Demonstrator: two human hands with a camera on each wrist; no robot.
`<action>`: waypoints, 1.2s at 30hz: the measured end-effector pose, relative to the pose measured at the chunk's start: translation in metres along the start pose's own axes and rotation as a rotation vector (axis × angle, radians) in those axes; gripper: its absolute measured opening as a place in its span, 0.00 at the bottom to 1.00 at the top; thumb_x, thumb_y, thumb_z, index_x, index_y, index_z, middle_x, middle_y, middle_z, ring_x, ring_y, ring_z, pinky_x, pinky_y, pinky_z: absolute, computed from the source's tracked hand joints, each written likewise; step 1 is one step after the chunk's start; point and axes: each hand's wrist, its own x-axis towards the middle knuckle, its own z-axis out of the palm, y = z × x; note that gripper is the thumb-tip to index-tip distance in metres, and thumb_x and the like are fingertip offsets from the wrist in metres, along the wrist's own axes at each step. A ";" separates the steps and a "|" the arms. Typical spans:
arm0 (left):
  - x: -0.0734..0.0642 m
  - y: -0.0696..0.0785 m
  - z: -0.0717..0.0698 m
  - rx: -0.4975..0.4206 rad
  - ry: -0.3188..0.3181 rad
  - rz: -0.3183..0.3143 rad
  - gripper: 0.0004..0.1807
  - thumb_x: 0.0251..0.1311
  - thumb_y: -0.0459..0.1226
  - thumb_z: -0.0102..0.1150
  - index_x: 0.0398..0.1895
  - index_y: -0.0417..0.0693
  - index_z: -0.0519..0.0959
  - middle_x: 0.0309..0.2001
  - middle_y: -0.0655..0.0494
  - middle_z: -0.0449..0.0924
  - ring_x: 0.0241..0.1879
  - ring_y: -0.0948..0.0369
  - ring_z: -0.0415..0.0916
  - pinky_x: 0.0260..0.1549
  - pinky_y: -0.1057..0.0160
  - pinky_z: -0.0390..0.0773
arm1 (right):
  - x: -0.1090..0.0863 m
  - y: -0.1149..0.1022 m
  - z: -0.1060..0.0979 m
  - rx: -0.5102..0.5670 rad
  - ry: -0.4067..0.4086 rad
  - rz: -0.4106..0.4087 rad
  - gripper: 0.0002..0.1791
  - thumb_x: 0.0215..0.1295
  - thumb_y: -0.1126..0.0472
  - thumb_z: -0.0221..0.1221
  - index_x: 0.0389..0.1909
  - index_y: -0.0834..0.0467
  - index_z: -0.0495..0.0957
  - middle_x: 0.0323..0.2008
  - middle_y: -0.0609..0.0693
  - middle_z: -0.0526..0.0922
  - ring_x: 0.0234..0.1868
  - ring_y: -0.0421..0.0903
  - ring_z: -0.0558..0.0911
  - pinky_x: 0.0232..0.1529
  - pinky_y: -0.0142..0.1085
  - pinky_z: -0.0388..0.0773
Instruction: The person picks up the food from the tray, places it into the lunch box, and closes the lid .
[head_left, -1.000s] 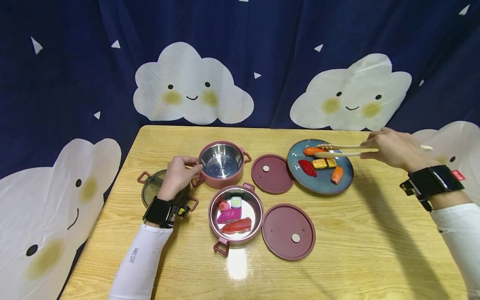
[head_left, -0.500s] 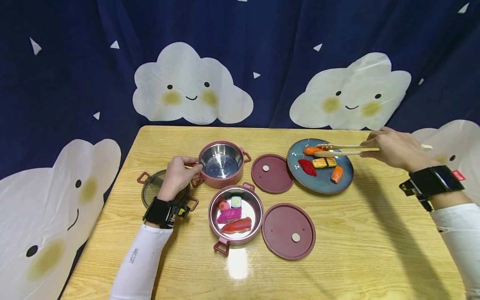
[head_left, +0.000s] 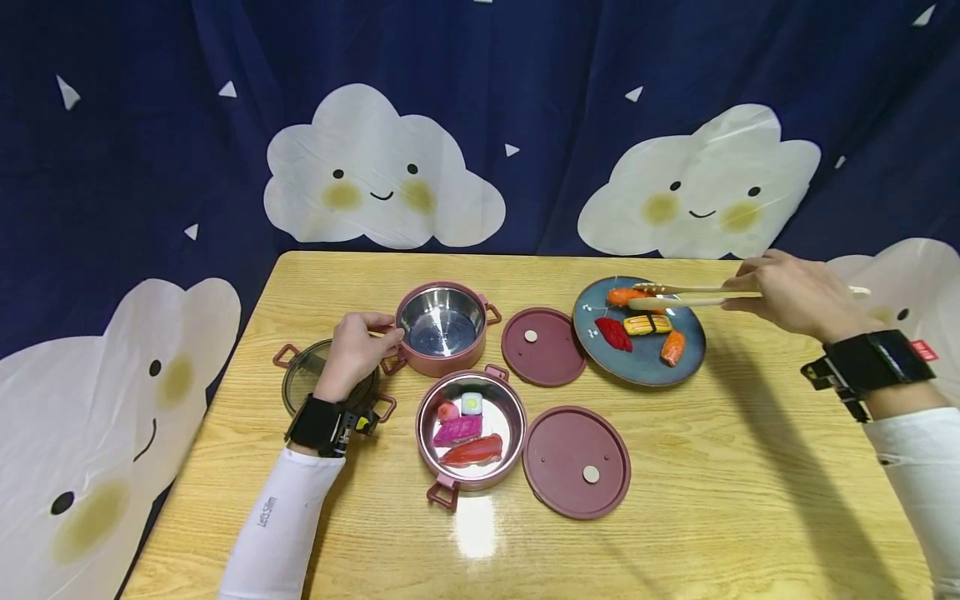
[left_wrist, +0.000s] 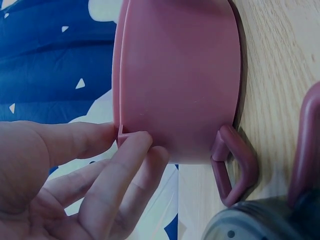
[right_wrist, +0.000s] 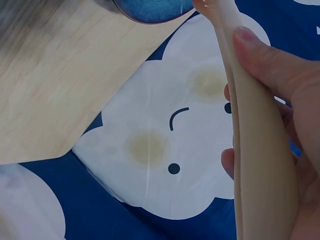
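In the head view, my left hand (head_left: 362, 354) pinches the rim of an upright pink pot (head_left: 442, 367) with a shiny steel inside. The left wrist view shows thumb on the pot's rim and fingers against its wall. My right hand (head_left: 787, 292) holds pale beige tongs (head_left: 697, 302) over a blue plate (head_left: 637, 371). Their tips are at an orange toy sushi (head_left: 621, 296) at the plate's back; how firmly they grip it is unclear. A red piece (head_left: 613, 334), a yellow banded piece (head_left: 647, 324) and another orange piece (head_left: 672, 348) lie on the plate.
A second pink pot (head_left: 472, 483) in front holds several toy sushi pieces. Two flat maroon lids (head_left: 551, 358) lie to the right of the pots. A lidded pot (head_left: 303, 379) stands partly under my left wrist. A cloud-patterned curtain (head_left: 540, 125) hangs behind the table.
The tongs and the orange sushi at their tips have shifted slightly up in the head view, along with my right hand. My left hand stays on the pot.
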 end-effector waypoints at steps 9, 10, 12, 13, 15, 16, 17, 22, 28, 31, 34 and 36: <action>0.001 -0.001 0.001 0.033 0.014 0.007 0.19 0.72 0.36 0.64 0.60 0.33 0.83 0.53 0.34 0.87 0.46 0.47 0.91 0.40 0.66 0.88 | 0.002 -0.004 -0.010 -0.015 0.057 -0.013 0.12 0.53 0.57 0.80 0.37 0.56 0.92 0.35 0.51 0.89 0.32 0.47 0.79 0.22 0.37 0.69; 0.001 -0.001 0.002 0.034 0.014 0.006 0.19 0.72 0.36 0.64 0.60 0.33 0.83 0.52 0.34 0.87 0.46 0.48 0.91 0.40 0.67 0.88 | 0.002 -0.005 -0.011 -0.017 0.059 -0.011 0.12 0.53 0.56 0.80 0.37 0.56 0.92 0.36 0.51 0.89 0.32 0.47 0.79 0.22 0.37 0.70; 0.001 -0.001 0.002 0.023 0.009 0.003 0.19 0.72 0.36 0.64 0.60 0.33 0.83 0.52 0.34 0.87 0.46 0.48 0.91 0.40 0.67 0.88 | 0.003 -0.006 -0.014 -0.020 0.064 -0.009 0.12 0.53 0.56 0.79 0.37 0.56 0.92 0.37 0.52 0.90 0.33 0.48 0.80 0.22 0.37 0.71; 0.001 -0.001 0.002 0.021 0.010 0.001 0.19 0.72 0.36 0.64 0.60 0.33 0.83 0.52 0.34 0.87 0.46 0.48 0.91 0.40 0.67 0.88 | 0.003 -0.008 -0.015 -0.020 0.065 -0.006 0.13 0.53 0.56 0.79 0.37 0.56 0.92 0.37 0.52 0.90 0.33 0.48 0.81 0.23 0.37 0.71; 0.000 0.000 0.002 0.008 0.007 -0.003 0.19 0.72 0.36 0.64 0.60 0.33 0.83 0.52 0.34 0.87 0.46 0.47 0.91 0.40 0.67 0.88 | 0.005 -0.011 -0.019 -0.022 0.068 -0.007 0.13 0.54 0.55 0.79 0.38 0.56 0.92 0.37 0.52 0.90 0.34 0.48 0.82 0.22 0.37 0.71; 0.000 0.000 0.002 0.000 0.004 -0.004 0.19 0.72 0.36 0.64 0.61 0.33 0.83 0.52 0.34 0.87 0.47 0.46 0.91 0.40 0.67 0.88 | 0.005 -0.013 -0.021 -0.022 0.070 -0.009 0.13 0.54 0.55 0.79 0.38 0.56 0.92 0.37 0.52 0.90 0.34 0.48 0.82 0.22 0.36 0.71; 0.000 0.000 0.002 -0.006 0.003 -0.006 0.19 0.72 0.35 0.63 0.61 0.33 0.83 0.52 0.33 0.87 0.47 0.46 0.91 0.40 0.67 0.88 | 0.006 -0.015 -0.023 -0.021 0.073 -0.012 0.13 0.54 0.56 0.79 0.39 0.56 0.92 0.37 0.51 0.90 0.34 0.48 0.82 0.22 0.36 0.71; 0.000 0.000 0.002 -0.017 -0.001 -0.007 0.19 0.73 0.36 0.63 0.61 0.32 0.83 0.52 0.33 0.87 0.48 0.46 0.91 0.41 0.68 0.88 | 0.011 -0.026 -0.034 -0.019 0.077 -0.034 0.14 0.54 0.56 0.79 0.41 0.55 0.92 0.35 0.50 0.89 0.34 0.47 0.83 0.20 0.35 0.69; 0.001 0.001 0.000 -0.012 -0.008 0.000 0.20 0.73 0.35 0.63 0.61 0.31 0.82 0.52 0.32 0.87 0.47 0.45 0.91 0.40 0.67 0.88 | 0.018 -0.043 -0.044 -0.014 0.058 -0.043 0.13 0.56 0.56 0.78 0.42 0.54 0.92 0.34 0.48 0.88 0.33 0.45 0.81 0.21 0.33 0.68; 0.001 0.001 0.000 -0.016 -0.012 0.001 0.20 0.73 0.35 0.63 0.62 0.31 0.82 0.53 0.32 0.86 0.47 0.45 0.91 0.40 0.68 0.88 | 0.024 -0.052 -0.049 -0.010 0.067 -0.059 0.14 0.57 0.56 0.78 0.43 0.55 0.92 0.35 0.50 0.88 0.32 0.45 0.82 0.21 0.33 0.70; 0.001 0.000 0.000 -0.017 -0.010 0.002 0.20 0.73 0.35 0.63 0.61 0.31 0.82 0.53 0.32 0.86 0.47 0.45 0.91 0.40 0.69 0.88 | 0.030 -0.060 -0.054 -0.003 0.088 -0.088 0.16 0.56 0.55 0.78 0.44 0.56 0.92 0.35 0.51 0.88 0.32 0.46 0.83 0.22 0.35 0.73; 0.000 0.000 0.000 -0.021 -0.008 0.000 0.20 0.72 0.35 0.63 0.61 0.31 0.82 0.53 0.32 0.86 0.47 0.45 0.91 0.39 0.69 0.88 | 0.035 -0.066 -0.056 -0.001 0.097 -0.108 0.16 0.56 0.55 0.78 0.45 0.56 0.92 0.35 0.51 0.88 0.33 0.46 0.83 0.24 0.37 0.75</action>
